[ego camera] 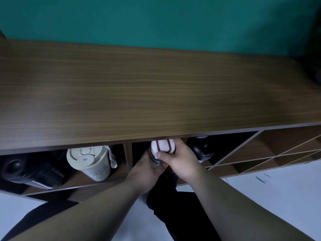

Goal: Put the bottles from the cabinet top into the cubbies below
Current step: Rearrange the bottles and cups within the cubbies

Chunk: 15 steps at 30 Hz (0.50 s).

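Note:
A steel bottle with a white lid and brown strap (162, 146) stands at the mouth of the middle cubby, just under the front edge of the wooden cabinet top (156, 87). My right hand (180, 159) wraps the lid from the right, thumb across its front. My left hand (147, 171) holds the steel body from below left. A black bottle (201, 150) sits in the same cubby to the right. In the left cubby stand a cream tumbler (88, 162) and a black bottle (26, 169).
The cabinet top carries nothing in view except a dark object at its far right edge (315, 73). A green wall rises behind. Diagonal-slatted cubbies (271, 150) lie to the right. My dark trouser legs stand on the pale floor (278, 192).

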Tool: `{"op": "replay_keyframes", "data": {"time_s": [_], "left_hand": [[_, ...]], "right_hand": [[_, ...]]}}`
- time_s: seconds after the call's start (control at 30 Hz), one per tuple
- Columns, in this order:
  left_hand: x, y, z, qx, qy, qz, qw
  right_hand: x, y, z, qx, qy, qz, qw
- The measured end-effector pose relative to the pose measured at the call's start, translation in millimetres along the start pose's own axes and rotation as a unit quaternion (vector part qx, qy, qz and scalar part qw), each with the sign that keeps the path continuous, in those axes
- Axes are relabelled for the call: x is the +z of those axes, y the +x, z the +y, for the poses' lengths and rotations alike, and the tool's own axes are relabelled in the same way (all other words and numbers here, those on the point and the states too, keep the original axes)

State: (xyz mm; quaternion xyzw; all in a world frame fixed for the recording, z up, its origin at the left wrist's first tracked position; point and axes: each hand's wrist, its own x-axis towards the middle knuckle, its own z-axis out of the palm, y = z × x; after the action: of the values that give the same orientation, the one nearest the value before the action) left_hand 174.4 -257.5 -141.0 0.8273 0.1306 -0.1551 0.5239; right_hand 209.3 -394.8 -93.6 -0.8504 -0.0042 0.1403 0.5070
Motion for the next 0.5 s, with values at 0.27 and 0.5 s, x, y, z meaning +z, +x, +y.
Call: {"op": "replay_keyframes", "data": {"time_s": [0.27, 0.5], "left_hand": [[-8.7, -9.8, -1.4, -0.040, 0.003, -0.050, 0.998], [-42.1, -38.1, -27.8, -0.079, 0.076, -0.162, 0.981]], "right_hand": [[-7.5, -15.9, -17.9, 0.013, -0.055, -0.004, 0.998], [-1.8, -70.3, -40.8, -0.152, -0.228, 0.014, 0.962]]}}
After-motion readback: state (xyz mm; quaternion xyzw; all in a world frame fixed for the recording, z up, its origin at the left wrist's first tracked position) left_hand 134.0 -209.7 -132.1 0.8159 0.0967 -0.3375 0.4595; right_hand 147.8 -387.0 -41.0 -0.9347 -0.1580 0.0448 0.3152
